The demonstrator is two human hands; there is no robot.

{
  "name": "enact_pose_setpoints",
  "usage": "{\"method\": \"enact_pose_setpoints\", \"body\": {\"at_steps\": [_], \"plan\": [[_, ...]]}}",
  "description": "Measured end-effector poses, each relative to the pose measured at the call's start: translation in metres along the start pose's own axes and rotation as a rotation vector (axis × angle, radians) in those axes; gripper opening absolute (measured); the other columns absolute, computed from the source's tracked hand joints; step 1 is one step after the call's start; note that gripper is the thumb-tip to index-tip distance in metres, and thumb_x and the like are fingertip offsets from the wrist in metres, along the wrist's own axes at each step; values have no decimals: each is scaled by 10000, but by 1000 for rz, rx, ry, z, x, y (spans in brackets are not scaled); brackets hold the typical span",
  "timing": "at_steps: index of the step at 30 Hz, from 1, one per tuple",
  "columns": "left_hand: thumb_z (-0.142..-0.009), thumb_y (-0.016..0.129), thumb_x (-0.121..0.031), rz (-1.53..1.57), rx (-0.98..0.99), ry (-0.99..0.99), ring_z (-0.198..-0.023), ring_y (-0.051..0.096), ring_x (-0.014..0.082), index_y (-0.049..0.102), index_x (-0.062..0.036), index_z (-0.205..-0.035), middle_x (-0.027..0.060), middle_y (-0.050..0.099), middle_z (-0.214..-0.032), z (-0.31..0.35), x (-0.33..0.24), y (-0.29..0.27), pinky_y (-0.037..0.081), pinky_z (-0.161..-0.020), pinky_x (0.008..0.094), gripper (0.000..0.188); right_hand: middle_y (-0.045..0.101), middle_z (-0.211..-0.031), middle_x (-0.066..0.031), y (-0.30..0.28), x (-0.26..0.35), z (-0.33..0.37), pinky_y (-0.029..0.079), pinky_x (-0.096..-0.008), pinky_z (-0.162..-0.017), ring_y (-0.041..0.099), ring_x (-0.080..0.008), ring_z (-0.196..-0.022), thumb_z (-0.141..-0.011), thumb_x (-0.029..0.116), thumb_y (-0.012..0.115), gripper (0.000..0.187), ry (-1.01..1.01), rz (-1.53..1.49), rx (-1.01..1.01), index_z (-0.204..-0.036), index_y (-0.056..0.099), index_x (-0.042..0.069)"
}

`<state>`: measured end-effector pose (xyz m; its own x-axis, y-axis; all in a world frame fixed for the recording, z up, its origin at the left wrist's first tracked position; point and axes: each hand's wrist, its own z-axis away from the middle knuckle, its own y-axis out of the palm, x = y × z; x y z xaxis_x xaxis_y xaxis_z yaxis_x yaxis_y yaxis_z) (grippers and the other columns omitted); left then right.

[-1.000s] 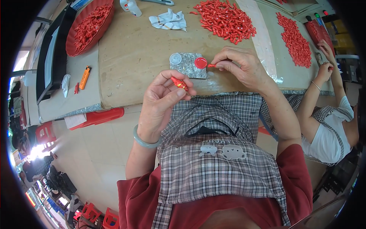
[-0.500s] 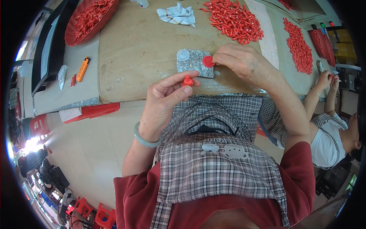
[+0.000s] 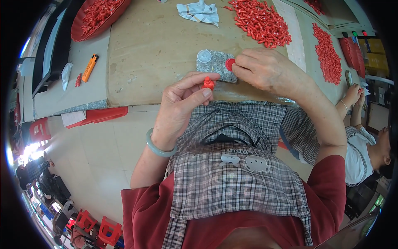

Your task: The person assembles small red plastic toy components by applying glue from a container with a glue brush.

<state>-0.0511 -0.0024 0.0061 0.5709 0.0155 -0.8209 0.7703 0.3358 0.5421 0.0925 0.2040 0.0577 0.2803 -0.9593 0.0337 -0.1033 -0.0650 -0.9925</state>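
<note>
My left hand (image 3: 180, 99) pinches a small red plastic piece (image 3: 208, 84), knobbed on top, between thumb and forefinger. It is held upright just in front of a speckled grey stone slab (image 3: 217, 68). On the slab's right edge sits a small round red dish (image 3: 230, 64), and a whitish round cap (image 3: 204, 56) lies at its far left corner. My right hand (image 3: 267, 70) is closed, fingertips together at the right rim of the red dish. Whatever is between those fingers is hidden from this view.
A heap of small red pieces (image 3: 263, 25) covers the far right, with another heap (image 3: 327, 54) beyond. Crumpled cloth (image 3: 199, 13) lies at the back. At left are a red basket (image 3: 85, 35) of pieces and an orange cutter (image 3: 89, 68). A co-worker (image 3: 358, 153) sits at right.
The whole view has shifted slightly. Both hands keep nearly the same poses; the right fingertips sit slightly lower against the dish's rim. The left hand still holds the red piece.
</note>
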Motion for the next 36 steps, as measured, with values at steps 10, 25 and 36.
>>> {"method": "enact_pose_setpoints", "body": {"at_steps": [10,25,36], "plan": [[-934,613,-54,168,52,-87,-899,586,108,546,19,-1322,95,629,-1113,-1,-3,4,471,-755,218,400,635,-828,-91,10,-4,16,511,-324,-655,647,-251,-745,-816,39,677,110,277,-385,-260,-922,654,18],[-950,632,-144,277,121,-111,-953,548,149,574,29,-1309,105,624,-1133,-1,5,10,451,-784,259,403,667,-821,-67,28,18,33,505,-289,-649,659,-172,-730,-891,73,653,85,639,-629,-498,-957,690,35],[-944,641,-98,112,31,-53,-962,656,168,618,4,-1201,134,697,-1065,-3,4,24,507,-821,263,278,680,-821,-88,19,54,33,514,-279,-628,667,-193,-720,-833,-5,704,116,611,-667,-708,-945,695,21]]}}
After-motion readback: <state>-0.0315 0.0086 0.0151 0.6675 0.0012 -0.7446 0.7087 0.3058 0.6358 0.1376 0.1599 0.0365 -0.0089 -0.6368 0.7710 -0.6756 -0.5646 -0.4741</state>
